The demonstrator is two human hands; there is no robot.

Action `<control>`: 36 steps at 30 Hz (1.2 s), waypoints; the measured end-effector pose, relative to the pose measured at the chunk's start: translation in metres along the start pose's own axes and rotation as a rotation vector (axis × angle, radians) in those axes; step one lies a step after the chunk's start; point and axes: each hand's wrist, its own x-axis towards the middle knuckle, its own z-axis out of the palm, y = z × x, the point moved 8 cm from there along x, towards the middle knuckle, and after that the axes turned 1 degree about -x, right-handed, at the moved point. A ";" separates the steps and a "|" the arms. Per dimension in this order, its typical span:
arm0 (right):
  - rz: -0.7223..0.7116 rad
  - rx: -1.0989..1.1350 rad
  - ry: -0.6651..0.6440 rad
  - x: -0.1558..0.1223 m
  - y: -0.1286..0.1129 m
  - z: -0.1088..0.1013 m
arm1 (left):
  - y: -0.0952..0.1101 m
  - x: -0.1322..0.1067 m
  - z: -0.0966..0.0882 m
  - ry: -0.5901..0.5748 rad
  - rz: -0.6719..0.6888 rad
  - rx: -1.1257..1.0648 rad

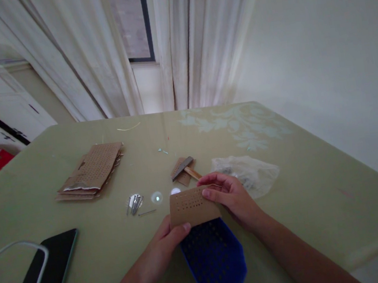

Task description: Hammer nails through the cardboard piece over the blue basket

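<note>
My left hand [167, 245] pinches the lower left corner of a brown cardboard piece [192, 206] punched with rows of small holes. My right hand [230, 196] grips the same piece by its right edge, fingers curled over it. The cardboard lies over the far end of a blue perforated block [213, 260] on the green table [80, 210]. Just beyond the cardboard lies a small hammer [185, 168] with a wooden handle, resting on another cardboard scrap.
Loose nails [135, 204] lie left of the cardboard. A stack of punched cardboard sheets [91, 172] sits at the far left. A crumpled clear plastic bag [248, 173] is to the right. A black tablet [40, 279] with a white cable lies at the near left corner.
</note>
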 end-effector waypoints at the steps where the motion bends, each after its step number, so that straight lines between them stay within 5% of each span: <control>1: 0.006 0.004 0.007 0.000 0.000 -0.002 | 0.001 0.000 0.000 -0.011 0.006 -0.006; 5: 0.017 -0.023 0.018 0.000 0.000 -0.006 | 0.004 -0.001 0.003 -0.058 0.032 -0.075; 11: 0.023 -0.164 0.023 -0.002 -0.004 -0.002 | 0.010 -0.006 -0.011 0.086 -0.022 0.091; 24: 0.106 -0.173 -0.101 -0.006 0.002 0.002 | 0.040 -0.010 0.009 -0.243 0.064 0.199; 36: 0.094 -0.248 -0.190 -0.009 -0.006 0.002 | 0.043 -0.014 0.007 -0.279 0.078 0.307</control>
